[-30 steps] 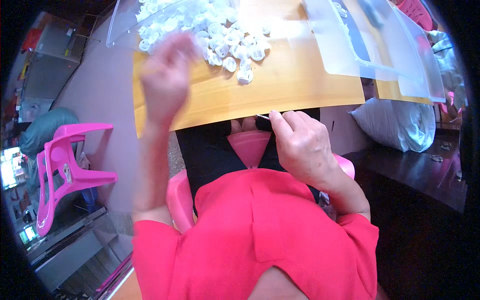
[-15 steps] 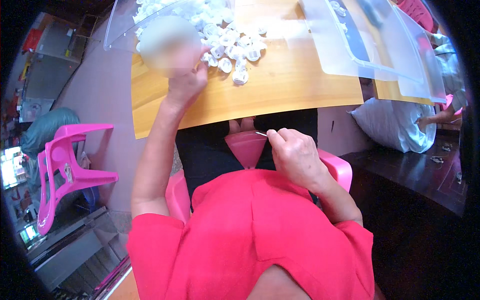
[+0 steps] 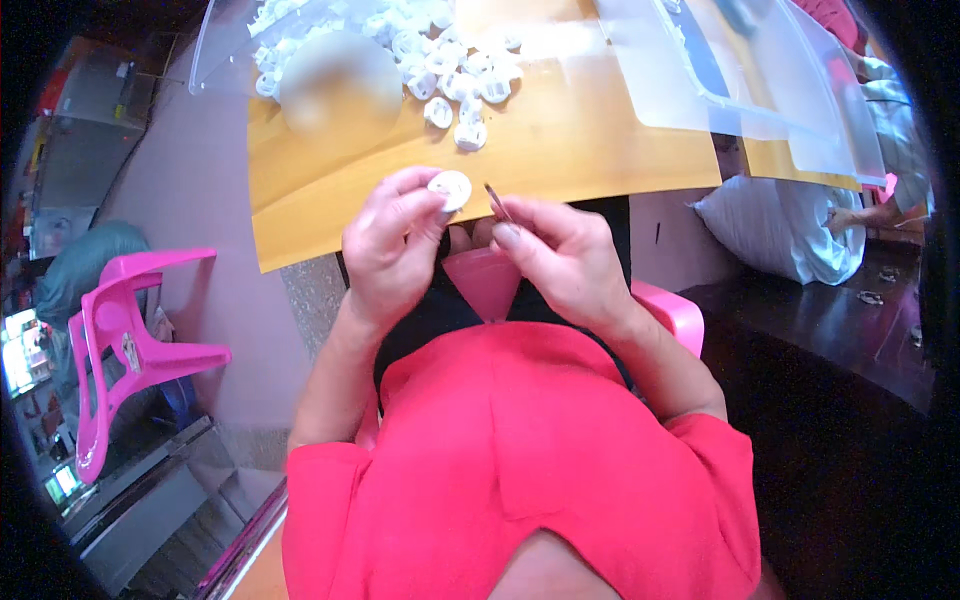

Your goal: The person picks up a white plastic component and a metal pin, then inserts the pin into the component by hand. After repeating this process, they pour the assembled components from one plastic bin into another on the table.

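My left hand (image 3: 392, 250) holds a small round white plastic part (image 3: 449, 189) between thumb and fingers, just at the near edge of the yellow wooden table (image 3: 560, 150). My right hand (image 3: 562, 258) pinches a thin metal pin-like tool (image 3: 497, 202), its tip pointing up toward the white part, a short gap away. Both hands hover over my lap, in front of a pink chair seat (image 3: 487, 280). A pile of several similar white parts (image 3: 440, 60) lies on the table beyond the hands.
Clear plastic trays (image 3: 720, 70) lie on the table's right side. A pink plastic chair (image 3: 125, 340) lies tipped at the left. A white sack (image 3: 790, 230) and another person's hand (image 3: 850, 218) are at the right, beside a dark bench (image 3: 850, 320).
My left hand reached into the pile of white parts, then came back to the table edge holding one. My right hand lifted the pin tool slightly toward it.
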A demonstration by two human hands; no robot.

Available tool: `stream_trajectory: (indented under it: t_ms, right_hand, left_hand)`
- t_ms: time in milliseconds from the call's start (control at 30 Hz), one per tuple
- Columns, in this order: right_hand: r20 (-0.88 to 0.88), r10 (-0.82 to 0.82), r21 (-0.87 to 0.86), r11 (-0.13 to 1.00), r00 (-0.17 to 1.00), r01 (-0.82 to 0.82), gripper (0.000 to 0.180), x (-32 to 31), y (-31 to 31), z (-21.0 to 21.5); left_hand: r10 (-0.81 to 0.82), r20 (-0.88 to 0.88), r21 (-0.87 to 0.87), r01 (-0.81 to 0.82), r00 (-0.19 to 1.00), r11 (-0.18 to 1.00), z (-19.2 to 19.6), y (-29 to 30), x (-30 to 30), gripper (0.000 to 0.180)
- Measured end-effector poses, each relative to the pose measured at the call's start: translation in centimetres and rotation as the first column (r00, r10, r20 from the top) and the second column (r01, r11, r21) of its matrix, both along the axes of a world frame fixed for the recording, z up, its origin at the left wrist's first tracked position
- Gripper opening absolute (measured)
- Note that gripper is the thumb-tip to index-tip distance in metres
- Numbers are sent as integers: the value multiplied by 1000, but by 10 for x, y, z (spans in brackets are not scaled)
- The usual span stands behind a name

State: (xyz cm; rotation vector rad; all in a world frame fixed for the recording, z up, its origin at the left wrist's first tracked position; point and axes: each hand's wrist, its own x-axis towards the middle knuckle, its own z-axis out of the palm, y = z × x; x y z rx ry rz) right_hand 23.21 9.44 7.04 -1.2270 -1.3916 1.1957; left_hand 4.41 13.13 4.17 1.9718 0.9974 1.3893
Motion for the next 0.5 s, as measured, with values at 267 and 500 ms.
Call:
stream_trajectory:
  t_ms: [267, 500]
  right_hand:
    - [-319, 19, -358, 923, 948, -139, 17, -15, 3, 2]
    - [-235, 66, -334, 931, 970, -144, 17, -26, 1, 1]
  left_hand:
    - [-36, 178, -142, 62, 983, 988, -3, -44, 2, 26]
    - [87, 631, -558, 373, 771, 741, -19, -50, -9, 36]
